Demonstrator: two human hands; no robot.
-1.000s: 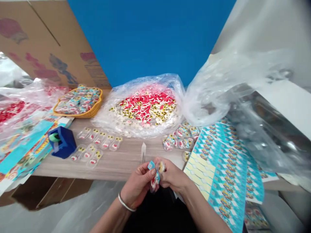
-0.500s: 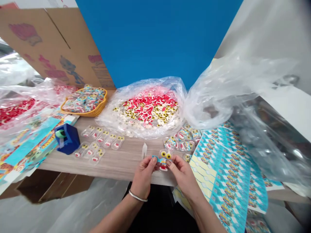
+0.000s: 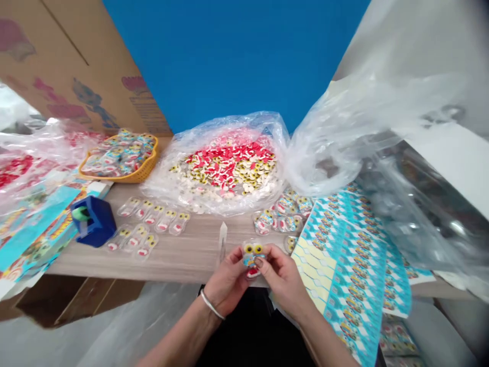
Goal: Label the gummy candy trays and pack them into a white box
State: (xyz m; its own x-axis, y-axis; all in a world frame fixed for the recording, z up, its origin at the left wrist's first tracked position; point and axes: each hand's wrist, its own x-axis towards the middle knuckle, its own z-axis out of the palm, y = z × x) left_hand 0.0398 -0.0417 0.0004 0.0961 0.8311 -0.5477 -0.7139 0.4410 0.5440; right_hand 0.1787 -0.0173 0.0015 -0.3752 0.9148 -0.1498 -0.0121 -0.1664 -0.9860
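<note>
**Item in hand:** one clear packet (image 3: 252, 260), with two yellow eyes, a blue printed slip and a red mark showing, directly in front of the clear plastic bag (image 3: 223, 199).
**Left grip:** your left hand (image 3: 228, 282), a metal bangle (image 3: 211, 306) at the wrist, is closed on the packet's left side.
**Right grip:** your right hand (image 3: 284, 278) is closed on the packet's right side, pinching it between thumb and fingers.
**Reason for hold:** the two-sided pinch appears to keep the packet steady and facing you, lifted off the bench (image 3: 87, 262).
**Bag contents:** a heap of red, white and yellow pieces (image 3: 229, 165).
**Left of bag:** a yellow basket (image 3: 120, 171) of packets, a blue tape dispenser (image 3: 93, 221) and printed card sheets (image 3: 38, 229). Two rows of flat packets (image 3: 153, 224) lie nearer you, apparently set out in order.
**Right of bag:** a cluster of packets (image 3: 282, 221), and teal-and-yellow printed sheets (image 3: 344, 265) running over the bench edge.
**Edges and room:** you work right at the bench's front edge. The sheets lie just beside your right hand, and an upright pale strip (image 3: 222, 242) stands just beyond your left hand, limiting sideways moves.
</note>
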